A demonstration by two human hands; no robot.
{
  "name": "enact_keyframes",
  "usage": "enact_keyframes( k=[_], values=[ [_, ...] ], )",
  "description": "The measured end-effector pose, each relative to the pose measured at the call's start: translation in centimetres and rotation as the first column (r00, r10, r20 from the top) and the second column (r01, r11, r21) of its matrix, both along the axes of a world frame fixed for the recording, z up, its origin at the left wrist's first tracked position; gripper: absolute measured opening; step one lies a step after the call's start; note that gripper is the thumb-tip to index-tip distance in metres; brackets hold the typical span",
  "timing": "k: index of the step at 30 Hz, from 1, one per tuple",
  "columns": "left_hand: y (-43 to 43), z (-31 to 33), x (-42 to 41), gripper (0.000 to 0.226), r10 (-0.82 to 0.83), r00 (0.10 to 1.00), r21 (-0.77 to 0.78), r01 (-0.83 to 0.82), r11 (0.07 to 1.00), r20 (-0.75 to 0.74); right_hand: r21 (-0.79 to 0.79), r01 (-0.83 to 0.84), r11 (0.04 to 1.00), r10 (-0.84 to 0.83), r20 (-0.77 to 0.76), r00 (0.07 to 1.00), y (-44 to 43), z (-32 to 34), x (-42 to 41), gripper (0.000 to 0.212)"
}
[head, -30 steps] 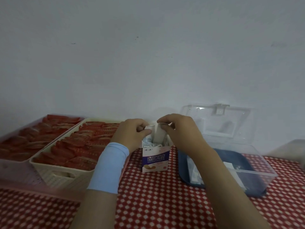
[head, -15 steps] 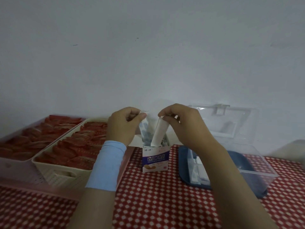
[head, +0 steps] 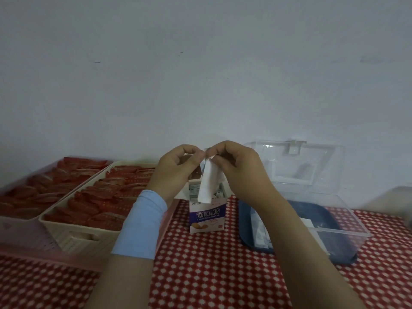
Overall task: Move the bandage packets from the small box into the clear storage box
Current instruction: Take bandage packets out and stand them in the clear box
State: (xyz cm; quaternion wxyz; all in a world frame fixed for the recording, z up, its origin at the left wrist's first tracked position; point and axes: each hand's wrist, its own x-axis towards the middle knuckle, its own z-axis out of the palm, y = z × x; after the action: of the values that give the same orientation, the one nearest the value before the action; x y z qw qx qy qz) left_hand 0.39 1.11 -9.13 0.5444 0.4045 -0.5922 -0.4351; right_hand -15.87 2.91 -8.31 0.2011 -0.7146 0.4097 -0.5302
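Pinching bandage packet [head: 207, 186] top, left hand [head: 176, 169], right hand [head: 237, 169], both grips clamped, packet above small box [head: 207, 219].

**Q:** Where does the camera sit?

**A:** On the person's head, a single wide-angle view. It faces forward and a little downward. A pale wall [head: 200, 74] fills the upper half of the frame.

**Q:** How close is it to the work?

**A:** Close. Both forearms rise from the bottom edge. The left hand [head: 176, 172] and right hand [head: 240, 170] meet at the centre of the frame, pinching the top of a white bandage packet [head: 208, 186] above the small box [head: 206, 219].

**Q:** What marks the edges?

**A:** A red checked cloth [head: 211, 264] spans the lower frame. A cream basket [head: 73, 237] sits at middle left, and the clear storage box [head: 343, 231] at middle right.
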Motion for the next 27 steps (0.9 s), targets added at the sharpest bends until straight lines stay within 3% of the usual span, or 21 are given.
enact_keyframes(
  k=[3, 5, 7, 10, 21, 24, 27],
  values=[
    [0.6, 0.5, 0.3, 0.022, -0.150, 0.983, 0.071, 0.158, 0.985, -0.108, 0.027, -0.055, 0.998, 0.050, 0.160, 0.986, 0.2, 0.4, 0.2, 0.026],
    [1.0, 0.8, 0.6, 0.044, -0.245, 0.952, 0.147, 0.272, 0.951, -0.182, 0.046, -0.109, 0.993, 0.093, 0.266, 0.959, 0.4, 0.7, 0.4, 0.022],
    [1.5, 1.0, 0.7, 0.060, -0.267, 0.943, 0.207, 0.307, 0.929, -0.200, 0.071, -0.165, 0.984, 0.131, 0.350, 0.928, 0.6, 0.8, 0.6, 0.022],
    [2.1, 1.3, 0.1, 0.061, -0.268, 0.927, 0.258, 0.334, 0.906, -0.262, 0.151, -0.263, 0.953, 0.180, 0.416, 0.892, 0.8, 0.7, 0.9, 0.033],
    [2.8, 1.4, -0.7, 0.036, -0.265, 0.923, 0.319, 0.350, 0.881, -0.280, 0.122, -0.133, 0.984, 0.117, 0.128, 0.985, 0.2, 0.2, 0.4, 0.026],
    [3.3, 1.5, -1.1, 0.021, -0.311, 0.908, 0.302, 0.391, 0.870, -0.280, 0.131, -0.093, 0.987, 0.081, 0.092, 0.992, 0.2, 0.2, 0.3, 0.027],
    [3.5, 1.7, -1.6, 0.023, -0.291, 0.900, 0.287, 0.387, 0.876, -0.325, 0.125, -0.040, 0.991, 0.030, 0.079, 0.996, 0.3, 0.2, 0.2, 0.031]
  ],
)
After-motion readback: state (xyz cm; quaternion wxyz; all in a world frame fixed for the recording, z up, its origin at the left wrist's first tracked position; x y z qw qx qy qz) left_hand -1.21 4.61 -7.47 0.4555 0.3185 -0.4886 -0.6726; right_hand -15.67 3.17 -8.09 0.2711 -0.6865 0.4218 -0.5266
